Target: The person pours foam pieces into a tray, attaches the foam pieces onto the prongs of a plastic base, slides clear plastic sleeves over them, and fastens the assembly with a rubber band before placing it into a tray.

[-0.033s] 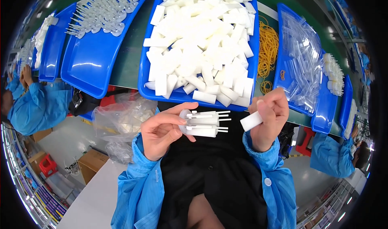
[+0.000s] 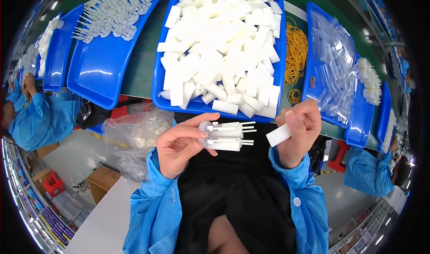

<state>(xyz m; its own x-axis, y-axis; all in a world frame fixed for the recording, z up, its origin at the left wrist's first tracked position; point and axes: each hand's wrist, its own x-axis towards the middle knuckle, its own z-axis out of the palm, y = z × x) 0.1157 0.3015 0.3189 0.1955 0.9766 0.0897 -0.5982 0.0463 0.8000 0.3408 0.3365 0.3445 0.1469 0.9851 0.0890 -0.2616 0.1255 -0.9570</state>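
Between the fingers and thumb of my left hand point(image 2: 178, 145) is a translucent plastic piece with several thin white prongs point(image 2: 247, 142) pointing right. White foam blocks sit among the prongs. My right hand point(image 2: 299, 133) pinches one loose white foam block point(image 2: 278, 135), held a short way right of the prong tips and apart from them. Just beyond both hands lies a blue tray point(image 2: 156, 86) heaped with white foam blocks point(image 2: 219, 43).
At the left, a blue tray point(image 2: 95, 75) bears translucent pronged pieces point(image 2: 117, 14). Yellow rubber bands point(image 2: 294, 52) lie right of the foam tray, beside a tray of clear plastic tubes point(image 2: 333, 70). A clear plastic bag point(image 2: 139, 131) hangs below the table's edge. People in blue sleeves work at both sides.
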